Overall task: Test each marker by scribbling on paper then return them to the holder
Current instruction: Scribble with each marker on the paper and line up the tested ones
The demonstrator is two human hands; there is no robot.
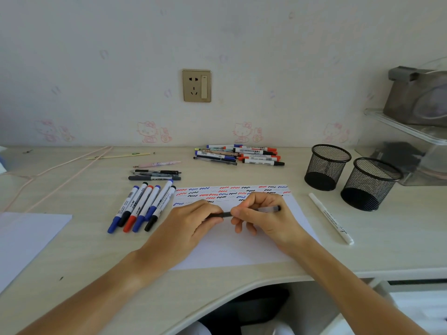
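Both hands hold one thin black pen [226, 214] level above the white paper [244, 247], whose top rows carry red, blue and black scribbles. My left hand [193, 221] grips the pen's left end and my right hand [263, 215] grips its clear barrel. Several capped whiteboard markers [142, 209] lie in a row left of the paper. A second pile of markers [239, 154] lies farther back near the wall. Two black mesh holders [326, 166] [370, 183] stand at the right, both looking empty.
A white pen [331, 218] lies between the paper and the holders. A few dark pens [154, 175] and a pink pen [157, 163] lie behind the marker row. Another sheet [26, 238] sits at the left edge. A pink cable [60, 172] runs across the left desk.
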